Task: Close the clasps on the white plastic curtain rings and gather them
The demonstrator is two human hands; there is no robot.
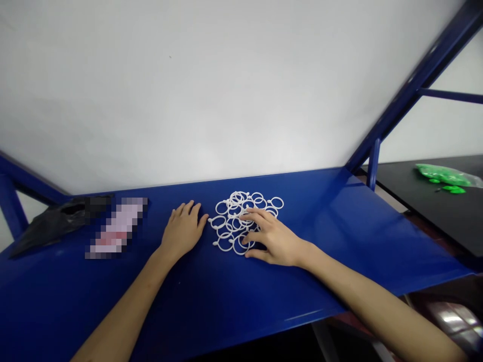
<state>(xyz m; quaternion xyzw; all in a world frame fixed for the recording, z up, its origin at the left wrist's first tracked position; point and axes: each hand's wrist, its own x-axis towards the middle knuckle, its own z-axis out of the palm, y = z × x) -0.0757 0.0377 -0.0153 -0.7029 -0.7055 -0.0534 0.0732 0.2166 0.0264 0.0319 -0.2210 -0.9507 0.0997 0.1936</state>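
Note:
A loose pile of white rings [225,245], each with a small knob or eyelet on its edge, lies spread on the blue shelf [241,311]. Over the right side of the pile is my right hand [277,239], its fingers spread apart and touching or just above the rings; some rings are hidden beneath it. My left hand [184,229] rests flat on the blue surface to the left of the pile, fingers stretched out, with nothing in it. A small gap separates its thumb from the nearest ring.
On the left lie a black plastic bag [56,223] and a blurred-out pinkish strip [118,226]. Blue metal posts [403,95] rise at both ends, with a white wall [226,100] behind. To the right, a black table [422,206] carries a clear bag of green pieces [445,174].

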